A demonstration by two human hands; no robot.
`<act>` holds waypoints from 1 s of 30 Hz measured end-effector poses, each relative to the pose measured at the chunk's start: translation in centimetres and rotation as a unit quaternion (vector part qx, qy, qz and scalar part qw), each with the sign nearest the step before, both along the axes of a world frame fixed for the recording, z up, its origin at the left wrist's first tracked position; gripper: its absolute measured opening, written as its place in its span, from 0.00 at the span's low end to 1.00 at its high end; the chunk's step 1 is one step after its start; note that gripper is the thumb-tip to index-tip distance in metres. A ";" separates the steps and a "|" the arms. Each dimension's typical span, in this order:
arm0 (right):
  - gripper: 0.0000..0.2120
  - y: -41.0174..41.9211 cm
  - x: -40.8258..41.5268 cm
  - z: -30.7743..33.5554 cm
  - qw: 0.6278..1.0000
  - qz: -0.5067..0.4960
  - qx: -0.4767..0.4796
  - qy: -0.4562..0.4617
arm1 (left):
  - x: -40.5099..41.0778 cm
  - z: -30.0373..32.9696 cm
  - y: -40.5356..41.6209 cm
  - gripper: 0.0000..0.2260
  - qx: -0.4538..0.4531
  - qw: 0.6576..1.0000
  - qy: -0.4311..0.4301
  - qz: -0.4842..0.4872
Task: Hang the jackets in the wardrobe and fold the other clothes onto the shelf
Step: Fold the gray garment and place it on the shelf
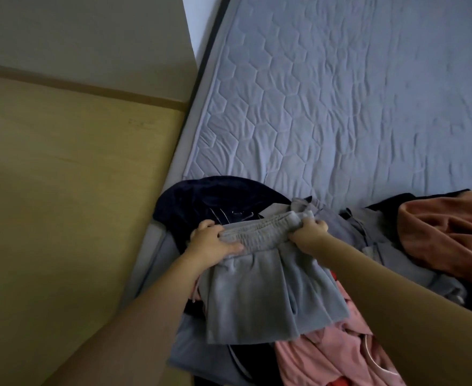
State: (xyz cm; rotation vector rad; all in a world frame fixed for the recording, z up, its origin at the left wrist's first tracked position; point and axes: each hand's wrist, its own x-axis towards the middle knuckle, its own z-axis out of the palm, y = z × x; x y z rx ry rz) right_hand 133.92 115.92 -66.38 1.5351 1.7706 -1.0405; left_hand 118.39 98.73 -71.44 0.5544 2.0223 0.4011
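Grey shorts [259, 296] with a ribbed waistband; a navy garment [201, 201]; rust-orange cloth [446, 232]; pink clothes [326, 355]; pale blue mattress [340, 93] quilted in hexagons; yellowish wooden panel [62, 176]

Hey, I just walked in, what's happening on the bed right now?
A person is sorting a clothes pile on the mattress. The left hand and right hand both grip the waistband of grey shorts, held over the pile. A dark jacket, an orange garment and pink clothes lie around them, unfolded.
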 end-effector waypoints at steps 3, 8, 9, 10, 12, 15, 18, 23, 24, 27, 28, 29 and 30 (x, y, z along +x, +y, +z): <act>0.28 0.1 0.4 -1.3 0.999 -0.016 0.016 0.038 | 0.4 -1.4 0.0 0.32 0.033 0.999 0.017 0.004; 0.17 -0.3 1.7 -1.9 0.975 -0.061 0.007 0.212 | 0.5 -0.9 -0.9 0.33 -0.037 0.991 0.069 -0.107; 0.18 -0.5 2.0 -1.8 0.968 -0.081 -0.004 0.238 | 0.3 -0.7 -0.6 0.32 -0.049 0.983 0.090 -0.152; 0.22 -0.6 2.3 -1.6 0.960 -0.109 -0.029 0.258 | 0.0 -0.4 -0.4 0.30 -0.048 0.979 0.088 -0.177; 0.34 -0.3 2.6 -1.4 0.945 -0.170 -0.097 0.262 | -1.2 0.4 -0.3 0.27 0.004 0.993 -0.027 -0.114; 0.33 0.8 2.5 -1.3 0.947 -0.147 -0.165 0.235 | -2.1 0.0 -0.9 0.22 0.101 0.985 -0.109 0.088; 0.22 1.0 2.3 -2.0 0.947 -0.156 -0.116 0.257 | -0.4 -0.8 -2.2 0.36 0.008 0.970 0.096 0.222; 0.22 0.4 3.3 -3.2 0.912 -0.278 -0.131 0.272 | 3.1 -0.7 -3.0 0.51 -0.023 0.953 -0.132 0.272; 0.23 0.2 3.5 -3.0 0.906 -0.285 -0.152 0.273 | 3.6 -0.7 -3.0 0.45 -0.007 0.965 -0.120 0.232; 0.26 0.7 4.0 -2.6 0.890 -0.305 -0.184 0.286 | 3.8 -0.1 -2.8 0.20 0.109 0.960 -0.126 0.227; 0.28 1.0 4.3 -2.5 0.889 -0.309 -0.172 0.292 | 3.4 0.2 -2.9 0.17 0.159 0.933 -0.181 0.268; 0.29 1.3 4.5 -2.4 0.891 -0.311 -0.152 0.295 | 2.9 0.4 -3.0 0.19 0.203 0.896 -0.241 0.313; 0.28 1.5 4.6 -2.4 0.895 -0.308 -0.127 0.295 | 2.5 0.5 -3.0 0.22 0.233 0.860 -0.285 0.353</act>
